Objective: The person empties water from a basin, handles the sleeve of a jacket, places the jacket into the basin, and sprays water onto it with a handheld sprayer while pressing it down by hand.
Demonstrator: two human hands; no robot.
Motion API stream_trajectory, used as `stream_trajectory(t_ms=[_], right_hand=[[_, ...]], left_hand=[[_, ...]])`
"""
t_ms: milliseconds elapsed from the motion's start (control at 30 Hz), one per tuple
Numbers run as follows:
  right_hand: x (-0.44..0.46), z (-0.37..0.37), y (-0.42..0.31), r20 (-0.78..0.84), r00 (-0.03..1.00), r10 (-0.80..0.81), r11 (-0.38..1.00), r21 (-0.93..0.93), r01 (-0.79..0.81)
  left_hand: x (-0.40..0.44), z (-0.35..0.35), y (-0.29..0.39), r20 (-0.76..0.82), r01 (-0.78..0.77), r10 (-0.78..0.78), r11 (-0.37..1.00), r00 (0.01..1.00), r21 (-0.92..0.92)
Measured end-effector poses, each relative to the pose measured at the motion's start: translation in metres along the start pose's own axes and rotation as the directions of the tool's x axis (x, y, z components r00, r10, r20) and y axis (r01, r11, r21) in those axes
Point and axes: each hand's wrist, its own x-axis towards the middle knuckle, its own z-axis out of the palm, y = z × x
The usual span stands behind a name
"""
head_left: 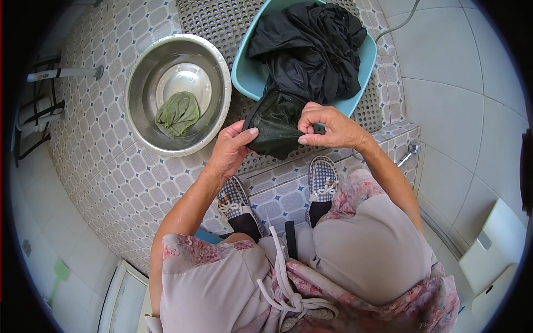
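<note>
Head view: reaching forward with left hand (230, 150) and right hand (332, 126), angled inward, pinching cloth (277, 123) in closed thumb-and-finger grips.

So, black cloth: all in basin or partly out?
Partly out: black cloth heaps in the blue basin; left hand and right hand hold a part outside.
</note>
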Motion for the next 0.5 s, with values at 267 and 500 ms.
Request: stream_trajectory(t_ms=[267,500], right_hand=[[0.001,0.000,0.002,0.013,1.000,0.010,1.000,0.009,-0.010],[0.001,0.000,0.003,0.019,1.000,0.006,1.000,0.017,-0.006]], left_hand=[[-0.001,0.007,0.005,0.013,0.027,-0.028,0.998,1.000,0.063],[0.000,0.002,0.003,0.020,0.031,-0.032,0.998,0.999,0.059]])
